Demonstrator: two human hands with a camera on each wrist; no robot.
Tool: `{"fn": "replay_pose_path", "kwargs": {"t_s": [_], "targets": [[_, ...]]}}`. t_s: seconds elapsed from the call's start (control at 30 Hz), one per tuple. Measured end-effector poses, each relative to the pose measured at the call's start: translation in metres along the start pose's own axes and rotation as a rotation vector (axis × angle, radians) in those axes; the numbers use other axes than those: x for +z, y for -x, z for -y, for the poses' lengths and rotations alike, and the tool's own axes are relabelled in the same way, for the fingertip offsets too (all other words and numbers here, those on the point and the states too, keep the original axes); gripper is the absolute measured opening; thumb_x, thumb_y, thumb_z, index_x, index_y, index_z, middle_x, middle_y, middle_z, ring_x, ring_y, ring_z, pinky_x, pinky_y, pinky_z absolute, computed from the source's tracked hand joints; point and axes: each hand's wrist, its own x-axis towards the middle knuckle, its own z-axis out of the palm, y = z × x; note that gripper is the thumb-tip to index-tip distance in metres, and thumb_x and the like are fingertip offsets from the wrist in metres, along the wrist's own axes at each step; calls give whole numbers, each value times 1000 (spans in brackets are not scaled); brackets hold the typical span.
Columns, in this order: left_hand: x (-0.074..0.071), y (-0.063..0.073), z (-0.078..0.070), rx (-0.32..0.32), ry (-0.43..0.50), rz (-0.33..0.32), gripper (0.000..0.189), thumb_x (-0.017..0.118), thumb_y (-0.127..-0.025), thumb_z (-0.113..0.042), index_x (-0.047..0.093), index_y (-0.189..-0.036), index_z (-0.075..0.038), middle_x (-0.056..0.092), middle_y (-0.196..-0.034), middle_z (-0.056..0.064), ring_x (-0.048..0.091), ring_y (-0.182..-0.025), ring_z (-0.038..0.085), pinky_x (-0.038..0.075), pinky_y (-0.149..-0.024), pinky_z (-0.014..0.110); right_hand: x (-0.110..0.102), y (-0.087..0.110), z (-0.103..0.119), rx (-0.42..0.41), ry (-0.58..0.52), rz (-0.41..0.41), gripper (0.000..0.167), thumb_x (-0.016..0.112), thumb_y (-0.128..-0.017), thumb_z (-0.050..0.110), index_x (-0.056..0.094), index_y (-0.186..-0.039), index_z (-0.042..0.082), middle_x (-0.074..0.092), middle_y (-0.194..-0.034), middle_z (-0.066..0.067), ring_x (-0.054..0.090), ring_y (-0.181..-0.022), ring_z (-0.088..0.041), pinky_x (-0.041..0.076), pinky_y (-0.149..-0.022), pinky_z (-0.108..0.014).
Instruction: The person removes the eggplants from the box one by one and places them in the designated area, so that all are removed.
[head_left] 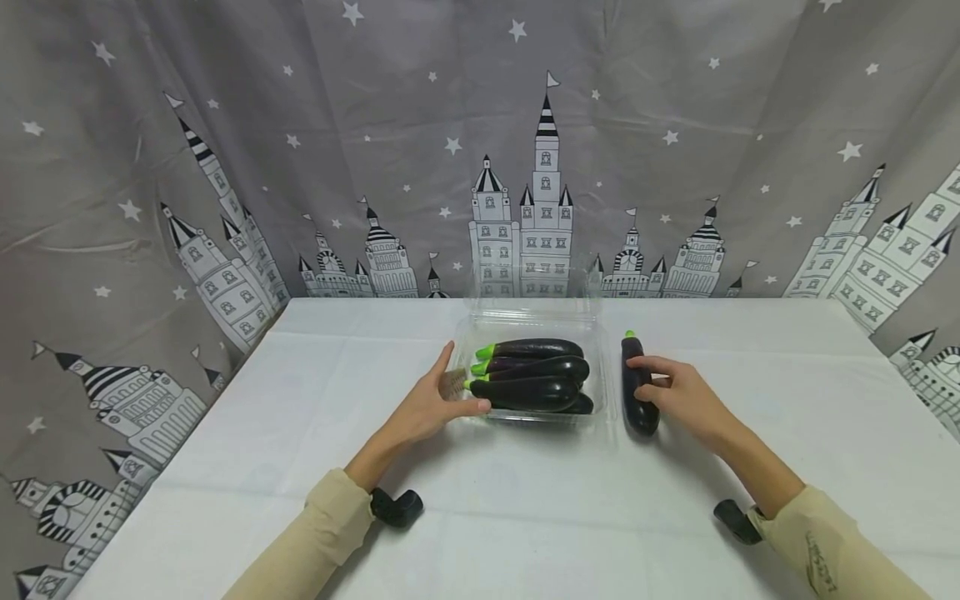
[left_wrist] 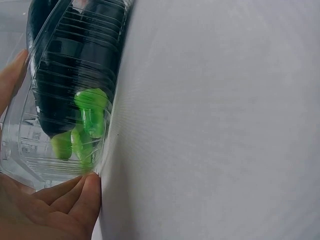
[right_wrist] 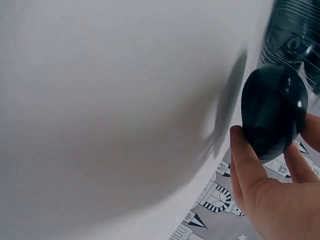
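A clear plastic clamshell container stands on the table with its lid raised at the back. Several dark eggplants with bright green stem ends lie in it, stems to the left. My left hand holds the container's left end, thumb over the front rim; in the left wrist view its fingers touch the ribbed wall low down. Right of the container, my right hand grips a single eggplant, stem pointing away. In the right wrist view that eggplant sits between thumb and fingers, its shadow apart from it.
A white cloth covers the table. Behind it hangs a grey curtain printed with castles and stars. A brownish label shows at the container's left end. Black wrist devices are worn at both cuffs.
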Motion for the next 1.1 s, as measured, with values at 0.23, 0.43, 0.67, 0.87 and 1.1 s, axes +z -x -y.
{"fn": "replay_pose_path", "kwargs": {"t_s": [0.23, 0.43, 0.67, 0.87, 1.1], "targets": [[1, 1, 0, 2, 1, 6, 121, 82, -76, -50, 1, -160, -20, 23, -159, 21, 25, -144, 36, 28, -110, 59, 7, -1, -3, -5, 7, 11, 48, 62, -92, 4, 50, -138, -8, 43, -141, -35, 50, -124, -47, 50, -93, -48], [1, 0, 0, -4, 7, 9, 121, 82, -76, -50, 1, -160, -20, 26, -158, 21, 27, -144, 35, 28, -110, 57, 11, -1, -3, 29, 26, 18, 48, 62, -94, 8, 50, -138, -8, 43, -142, -34, 47, -126, -49, 46, -97, -53], [1, 0, -1, -16, 21, 6, 120, 84, -76, -48, 2, -160, -23, 28, -157, 21, 28, -144, 35, 29, -110, 56, 14, -1, -3, 8, 16, 6, 46, 61, -96, 11, 50, -137, -7, 46, -139, -33, 47, -127, -48, 45, -99, -53], [1, 0, -3, -16, 34, 6, 121, 84, -75, -47, 1, -160, -22, 28, -157, 22, 28, -144, 35, 30, -110, 57, 14, -2, -4, -6, -49, 15, 46, 57, -97, 8, 48, -139, -8, 44, -138, -37, 48, -127, -47, 49, -97, -46], [0, 0, -1, -21, 38, 1, 121, 84, -75, -47, 2, -160, -21, 26, -157, 21, 26, -144, 35, 28, -111, 57, 15, -2, -2, 1, -92, 25, 48, 60, -95, 4, 46, -139, -10, 48, -135, -36, 53, -122, -44, 52, -93, -40]]}}
